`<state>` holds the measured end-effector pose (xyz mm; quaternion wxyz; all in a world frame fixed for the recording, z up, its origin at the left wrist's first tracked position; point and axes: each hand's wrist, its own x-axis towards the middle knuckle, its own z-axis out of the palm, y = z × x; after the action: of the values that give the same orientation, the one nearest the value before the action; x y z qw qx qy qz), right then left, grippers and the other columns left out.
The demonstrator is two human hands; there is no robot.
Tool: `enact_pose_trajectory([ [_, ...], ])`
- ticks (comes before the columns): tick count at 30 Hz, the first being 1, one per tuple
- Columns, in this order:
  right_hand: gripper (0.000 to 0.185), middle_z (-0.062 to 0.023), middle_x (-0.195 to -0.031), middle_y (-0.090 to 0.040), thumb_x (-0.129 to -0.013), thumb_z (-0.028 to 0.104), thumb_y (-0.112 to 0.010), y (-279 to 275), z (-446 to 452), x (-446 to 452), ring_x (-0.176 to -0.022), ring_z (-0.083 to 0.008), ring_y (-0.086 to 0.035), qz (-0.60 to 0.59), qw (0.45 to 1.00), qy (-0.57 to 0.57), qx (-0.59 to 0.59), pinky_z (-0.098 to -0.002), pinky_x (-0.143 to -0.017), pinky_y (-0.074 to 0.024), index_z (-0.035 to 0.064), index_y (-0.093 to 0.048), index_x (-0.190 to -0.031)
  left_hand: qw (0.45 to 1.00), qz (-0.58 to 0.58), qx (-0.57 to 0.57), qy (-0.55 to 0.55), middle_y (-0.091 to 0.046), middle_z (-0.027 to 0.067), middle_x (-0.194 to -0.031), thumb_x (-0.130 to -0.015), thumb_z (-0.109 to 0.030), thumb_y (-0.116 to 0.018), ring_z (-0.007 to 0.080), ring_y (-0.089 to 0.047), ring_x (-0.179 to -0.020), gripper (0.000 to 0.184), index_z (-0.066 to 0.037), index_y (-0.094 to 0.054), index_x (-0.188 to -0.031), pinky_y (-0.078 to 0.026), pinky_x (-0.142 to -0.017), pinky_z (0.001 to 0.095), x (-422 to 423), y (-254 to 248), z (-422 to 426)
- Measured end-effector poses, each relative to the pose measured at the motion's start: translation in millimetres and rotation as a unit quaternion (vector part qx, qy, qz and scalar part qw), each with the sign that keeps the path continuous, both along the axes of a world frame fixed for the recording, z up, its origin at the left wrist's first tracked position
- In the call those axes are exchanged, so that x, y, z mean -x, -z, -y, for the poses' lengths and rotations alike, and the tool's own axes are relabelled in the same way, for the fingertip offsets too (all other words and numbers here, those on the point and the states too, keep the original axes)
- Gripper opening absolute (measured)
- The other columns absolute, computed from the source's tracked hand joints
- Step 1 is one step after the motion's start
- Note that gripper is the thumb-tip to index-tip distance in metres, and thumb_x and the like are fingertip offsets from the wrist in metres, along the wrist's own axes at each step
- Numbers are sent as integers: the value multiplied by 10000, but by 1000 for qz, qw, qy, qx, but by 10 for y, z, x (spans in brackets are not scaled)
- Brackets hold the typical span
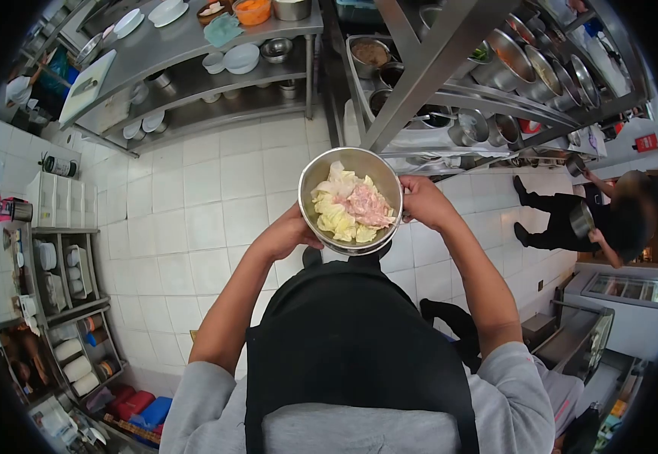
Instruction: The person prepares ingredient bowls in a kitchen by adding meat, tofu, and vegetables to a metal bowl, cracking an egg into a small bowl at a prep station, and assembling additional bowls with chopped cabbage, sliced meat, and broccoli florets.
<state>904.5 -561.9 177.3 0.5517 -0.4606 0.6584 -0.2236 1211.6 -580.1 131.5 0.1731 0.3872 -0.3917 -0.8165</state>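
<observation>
A round stainless steel bowl [308,198] is held in front of my black apron, above the tiled floor. Inside it lie pale yellow chopped cabbage leaves [334,219] and a lump of pink minced meat [368,207]. My left hand [292,231] grips the bowl's lower left side, its fingertips partly hidden underneath. On the right side, my right hand [424,203] is closed on the rim, with some fingers out of sight behind the wall.
A steel table [276,34] with bowls and a cutting board stands ahead to the left. Metal shelving [427,83] holding pots rises ahead to the right. Another person [609,208] stands at the right with metal pots. A drawer unit [60,200] lines the left wall.
</observation>
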Motion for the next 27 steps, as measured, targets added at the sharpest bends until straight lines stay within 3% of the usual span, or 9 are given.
enact_pose_trajectory([
  [1, 92, 0, -733, -608, -838, 124, -673, 6, -9, -12, -628, -96, -592, -5, 1000, -7, 1, -261, -535, -518, 66, -606, -816, 999, -25, -27, -10, -681, 105, -1180, -995, -208, -562, 203, -703, -944, 451, -57, -491, -1413, -604, -737, 351, -6, 27, 2],
  [6, 124, -5, -731, -612, -833, 122, -681, -71, -50, -12, -628, -98, -599, -49, 996, -65, 27, -263, -529, -517, 57, -585, -788, 999, -24, -1, -34, -696, 101, -1114, -980, -102, -580, 171, -699, -868, 392, -44, -526, -1364, -572, -658, 314, 49, 186, -142],
  [12, 86, -33, -753, -642, -847, 94, -644, -2, -122, 110, -649, -116, -636, -28, 998, -49, -2, -275, -534, -519, 57, -582, -801, 999, -6, 38, -16, -711, 88, -991, -925, -22, -626, 147, -679, -736, 371, -24, -571, -1291, -499, -567, 278, 141, 477, -289],
  [13, 158, -66, -850, -682, -939, 200, -642, 12, -161, 203, -719, -150, -673, 20, 999, -31, -22, -284, -584, -541, 50, -607, -904, 999, -22, 32, -20, -712, 84, -967, -919, -19, -629, 143, -672, -716, 364, -21, -577, -1279, -482, -551, 270, 157, 511, -300],
  [16, 365, -79, -932, -689, -1020, 411, -570, -170, -192, 400, -747, -152, -669, 253, 948, 168, -96, -279, -610, -546, 54, -598, -948, 994, -49, 5, -98, -711, 82, -941, -920, -22, -613, 141, -668, -715, 359, -19, -570, -1277, -440, -524, 247, 156, 433, -328],
  [19, 550, -106, -991, -692, -1022, 565, -477, -534, -293, 309, -817, -173, -678, 324, 920, 203, -85, -273, -646, -541, 35, -622, -1007, 995, -25, 24, -92, -722, 96, -977, -943, -52, -557, 163, -695, -698, 346, -22, -556, -1288, -428, -512, 238, 128, 391, -255],
  [22, 437, -101, -1044, -697, -1034, 432, -547, -546, -286, 259, -861, -222, -697, 424, 888, 162, -75, -327, -671, -569, 21, -613, -1168, 993, 2, 15, -118, -704, 100, -935, -983, -34, -473, 157, -679, -651, 356, -26, -500, -1338, -428, -484, 233, 182, 384, -222],
  [25, 350, -134, -1040, -703, -1012, 319, -593, -468, -285, -49, -878, -252, -701, 320, 941, 104, 12, -372, -696, -570, 10, -630, -1172, 994, 11, 17, -110, -696, 118, -976, -990, -21, -438, 154, -672, -610, 406, -55, -448, -1395, -403, -436, 228, 265, 429, -192],
  [27, 285, -136, -1041, -706, -984, 250, -598, -449, -320, -419, -910, -270, -696, 79, 986, 18, 146, -379, -735, -556, 4, -640, -1124, 991, 10, 14, -129, -684, 97, -936, -993, -22, -428, 134, -637, -591, 417, -82, -449, -1405, -397, -427, 238, 359, 456, -220],
])
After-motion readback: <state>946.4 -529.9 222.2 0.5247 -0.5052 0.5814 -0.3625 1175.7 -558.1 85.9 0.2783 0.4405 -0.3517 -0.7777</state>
